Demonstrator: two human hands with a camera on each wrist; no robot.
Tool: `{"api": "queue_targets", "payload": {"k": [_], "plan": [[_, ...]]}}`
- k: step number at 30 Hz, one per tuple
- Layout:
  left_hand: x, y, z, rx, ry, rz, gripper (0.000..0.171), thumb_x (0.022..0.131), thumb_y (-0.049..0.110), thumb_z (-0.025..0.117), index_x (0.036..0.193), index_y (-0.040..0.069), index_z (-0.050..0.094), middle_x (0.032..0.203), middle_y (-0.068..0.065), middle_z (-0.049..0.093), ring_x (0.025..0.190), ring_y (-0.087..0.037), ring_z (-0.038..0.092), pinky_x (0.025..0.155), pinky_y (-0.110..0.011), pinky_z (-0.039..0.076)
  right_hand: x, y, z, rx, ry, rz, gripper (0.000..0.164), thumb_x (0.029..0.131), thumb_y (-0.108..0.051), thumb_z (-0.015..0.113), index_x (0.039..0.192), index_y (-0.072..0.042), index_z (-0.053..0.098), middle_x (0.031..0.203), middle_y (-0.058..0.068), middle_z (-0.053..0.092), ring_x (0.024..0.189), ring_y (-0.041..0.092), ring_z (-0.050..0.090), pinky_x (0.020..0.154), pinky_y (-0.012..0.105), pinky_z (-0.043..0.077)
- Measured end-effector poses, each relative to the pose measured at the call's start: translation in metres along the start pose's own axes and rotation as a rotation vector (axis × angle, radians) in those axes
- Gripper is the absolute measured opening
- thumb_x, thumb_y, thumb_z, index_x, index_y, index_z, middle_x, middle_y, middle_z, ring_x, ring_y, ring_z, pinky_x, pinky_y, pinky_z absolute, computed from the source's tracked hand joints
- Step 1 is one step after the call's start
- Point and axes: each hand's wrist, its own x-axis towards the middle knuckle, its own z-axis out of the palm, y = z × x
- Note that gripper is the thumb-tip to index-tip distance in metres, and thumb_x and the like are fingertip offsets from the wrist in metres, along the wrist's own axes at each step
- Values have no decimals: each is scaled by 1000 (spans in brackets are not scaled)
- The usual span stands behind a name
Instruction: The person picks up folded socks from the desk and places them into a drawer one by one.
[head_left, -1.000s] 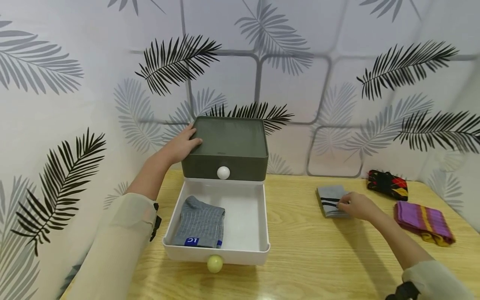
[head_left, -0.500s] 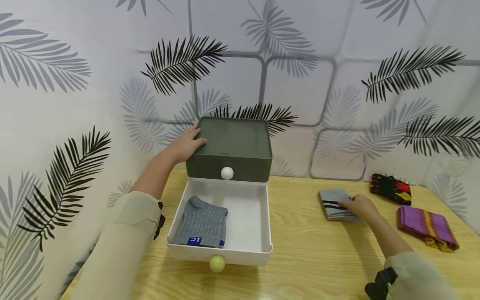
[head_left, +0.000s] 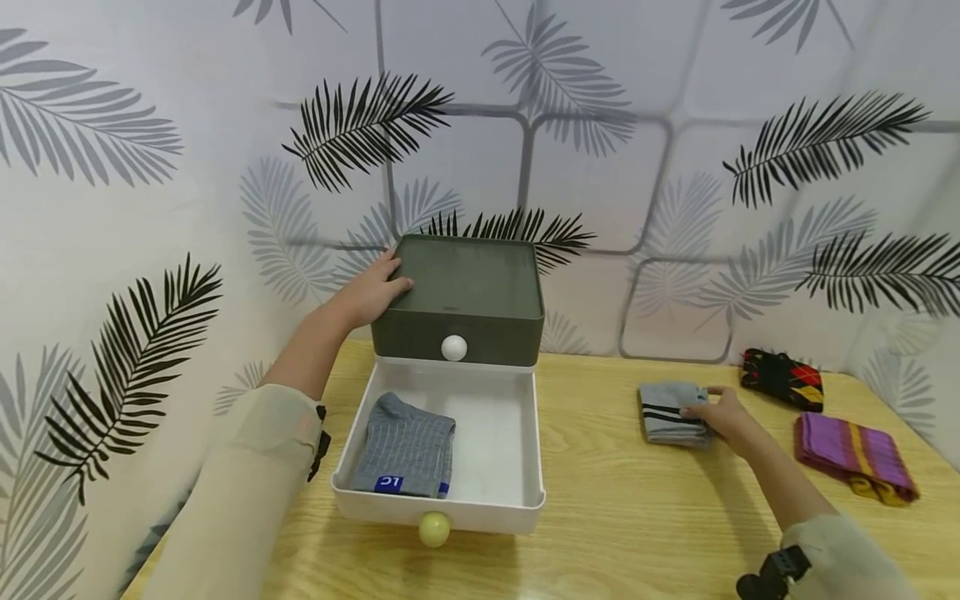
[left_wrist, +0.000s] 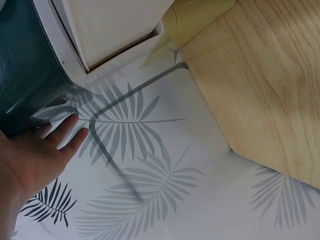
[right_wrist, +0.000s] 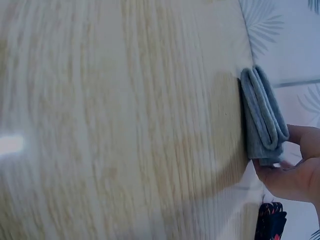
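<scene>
Right hand (head_left: 729, 419) has the black-striped sock (head_left: 667, 414) pinched, left hand (head_left: 372, 292) is just splayed over one side of the box (head_left: 468, 279).

Passable tabletop (head_left: 592, 467) separates the jutting drawer (head_left: 491, 518) from the grey sock (head_left: 663, 417)

A light wood-grain surface (head_left: 600, 517) shows pale yellow in the head view, and a bright reflection lies on it in the right wrist view. Behind it stands a whitish backdrop (head_left: 592, 183) printed with black and grey palm fronds and rounded grey outlines. Towards the surface's far right lie 2 folded garments: a black argyle sock (head_left: 782, 379) with red and yellow diamonds, near the back edge, and, closer to the viewer, a purple sock (head_left: 855, 454) with yellow-orange bands, near but apart.
</scene>
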Motion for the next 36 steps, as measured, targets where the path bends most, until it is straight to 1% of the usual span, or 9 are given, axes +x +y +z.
{"api": "queue_targets", "payload": {"k": [3, 5, 8, 10, 15, 18, 27, 31, 36], "plan": [[0, 0, 1, -3, -1, -2, 60, 101, 31, 31, 146, -3, 10, 152, -14, -5, 137, -29, -3, 108, -47, 7, -4, 6, -4, 81, -71, -62, 82, 91, -10, 55, 144, 3, -6, 140, 38, 2, 111, 37, 38, 84, 41, 41], [-1, 1, 1, -2, -1, -5, 60, 101, 32, 31, 146, -2, 10, 152, -14, -5, 137, -29, -3, 108, -47, 7, -6, 9, -8, 87, -111, -81, 72, 92, -11, 55, 148, -4, 10, 141, 35, 8, 106, 28, 42, 81, 40, 43], [0, 1, 0, 0, 1, -7, 60, 101, 32, 31, 146, -2, 10, 152, -14, -5, 137, -29, -3, 108, -48, 7, -9, 11, -13, 109, -156, -83, 53, 92, -12, 55, 142, -11, 37, 138, 30, 21, 100, 20, 47, 78, 38, 45], [0, 1, 0, 2, 2, -6, 60, 101, 32, 31, 146, -2, 10, 152, -14, -4, 137, -29, -3, 108, -47, 7, -10, 12, -14, 135, -181, -70, 48, 92, -11, 54, 139, -13, 44, 133, 27, 29, 95, 17, 50, 75, 37, 47], [0, 0, 0, 1, 8, -6, 60, 101, 32, 32, 146, -2, 11, 152, -13, -3, 137, -29, -2, 108, -47, 7, -16, 8, -14, 213, -218, -32, 56, 91, -5, 52, 143, -5, 32, 129, 24, 33, 87, 17, 57, 73, 36, 50], [0, 0, 0, 4, 7, -4, 60, 101, 32, 32, 146, -2, 11, 152, -13, -3, 137, -29, -2, 108, -48, 7, -20, 4, -12, 244, -215, -9, 57, 91, -3, 53, 143, -5, 33, 130, 24, 30, 88, 16, 57, 75, 36, 50], [2, -2, 1, 6, 2, 2, 61, 101, 32, 31, 146, -2, 10, 152, -14, -4, 137, -29, -3, 108, -47, 6, -36, -13, -8, 325, -252, -26, 52, 90, -4, 55, 139, -17, 44, 119, 14, 38, 89, 17, 57, 76, 36, 50], [2, -2, 1, -3, -1, 0, 61, 101, 32, 31, 146, -2, 10, 152, -14, -5, 137, -29, -3, 108, -47, 6, -45, -22, -5, 349, -275, -46, 44, 90, -6, 56, 129, -27, 54, 117, 12, 40, 90, 19, 58, 77, 36, 50], [1, -2, 1, -11, -1, -1, 61, 101, 31, 32, 146, -2, 10, 152, -13, -5, 137, -29, -3, 108, -47, 6, -55, -34, -2, 365, -310, -82, 41, 90, -7, 58, 124, -30, 56, 118, 11, 40, 94, 19, 57, 80, 36, 49]]}}
